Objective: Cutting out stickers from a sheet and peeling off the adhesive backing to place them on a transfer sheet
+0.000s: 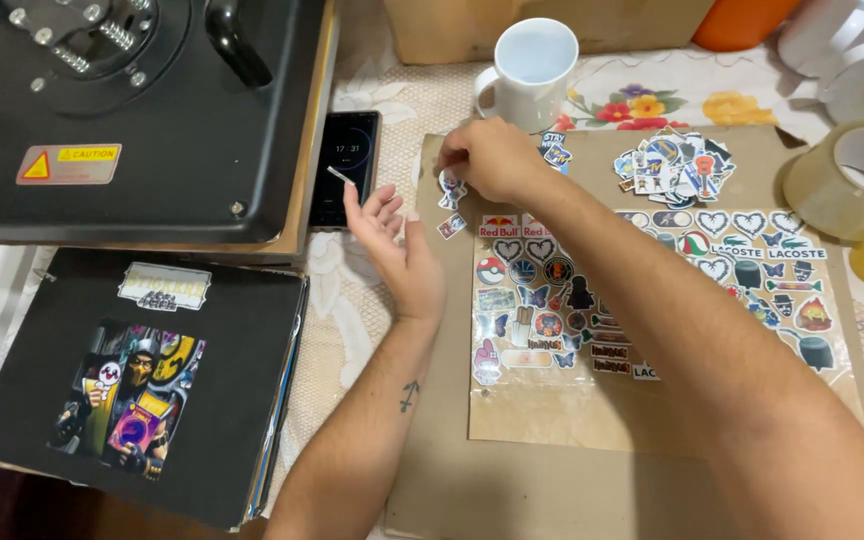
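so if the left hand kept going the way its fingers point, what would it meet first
Probably the phone: the left hand points up and slightly left, fingers open, with only tablecloth between. Depth is unclear, so it might pass above the phone.

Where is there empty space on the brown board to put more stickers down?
The brown board is bare along its near edge, below the clear sticker sheet and between the two forearms. It is crowded at the far side: the loose sticker pile, the right hand and the white mug.
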